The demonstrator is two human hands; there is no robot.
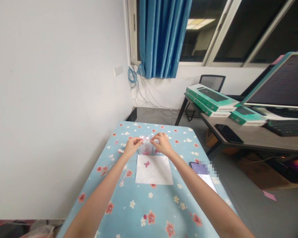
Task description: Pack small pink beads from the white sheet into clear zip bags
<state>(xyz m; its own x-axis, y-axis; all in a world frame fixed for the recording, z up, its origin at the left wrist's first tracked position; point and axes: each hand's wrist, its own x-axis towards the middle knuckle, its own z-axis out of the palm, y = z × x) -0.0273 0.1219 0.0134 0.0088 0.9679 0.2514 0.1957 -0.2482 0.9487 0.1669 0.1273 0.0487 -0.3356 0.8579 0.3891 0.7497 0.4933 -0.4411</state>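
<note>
White wall (59, 99) took up whole left side, flowery table (126, 221) running near to far beside it. White paper (159, 173) lay mid-table, just nearer than hands. Left hand (133, 146) and right hand (162, 143) both toward far end, fingertips pinching pink strand. Clear plastic thing (146, 148) behind, too blurry to name. Small pink cluster (146, 164) on paper. Strand (146, 139) itself: super thin, looked taut, long axis left-right, between both grips, neither hand nearer.

Through a single camera on the person's head, we look forward and down along the table (161, 205); its near edge falls below our frame; both far corners lie farther off, and past its far edge we face a curtained window (203, 39).
</note>
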